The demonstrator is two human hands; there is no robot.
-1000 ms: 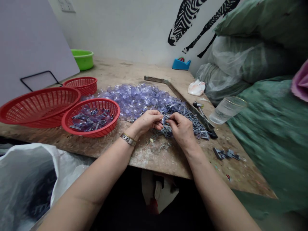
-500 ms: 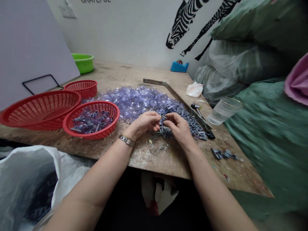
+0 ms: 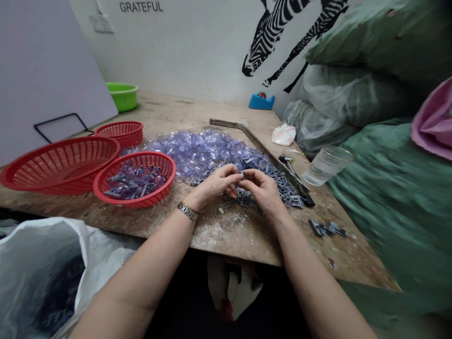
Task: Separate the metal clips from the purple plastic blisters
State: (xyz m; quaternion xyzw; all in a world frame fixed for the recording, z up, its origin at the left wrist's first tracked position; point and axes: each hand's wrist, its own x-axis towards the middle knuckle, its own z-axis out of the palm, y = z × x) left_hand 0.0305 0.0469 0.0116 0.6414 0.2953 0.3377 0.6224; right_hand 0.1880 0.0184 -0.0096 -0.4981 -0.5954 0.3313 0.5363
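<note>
My left hand [image 3: 223, 181], with a metal watch [image 3: 187, 210] on its wrist, is closed in a pinch over the front of the table. My right hand [image 3: 262, 189] is also pinched, its fingertips meeting those of the left. What sits between the fingertips is small and mostly hidden. Just beyond the hands is a heap of clear purple plastic pieces [image 3: 197, 150]. Grey plastic parts [image 3: 287, 188] lie piled beside and under the right hand. A red basket [image 3: 169, 181] to the left holds purple and grey pieces.
A large red basket [image 3: 21, 165] and a small one [image 3: 137, 127] stand at left. A bent metal bar [image 3: 256, 139] borders the heap. A tilted glass [image 3: 326, 165], grey pieces [image 3: 326, 228] and green sacks [image 3: 388, 188] are at right. An open white bag [image 3: 93, 240] is at lower left.
Both hands have drawn slightly closer together, so their fingertips now meet. The view has shifted slightly. The baskets and heap stay as they were.
</note>
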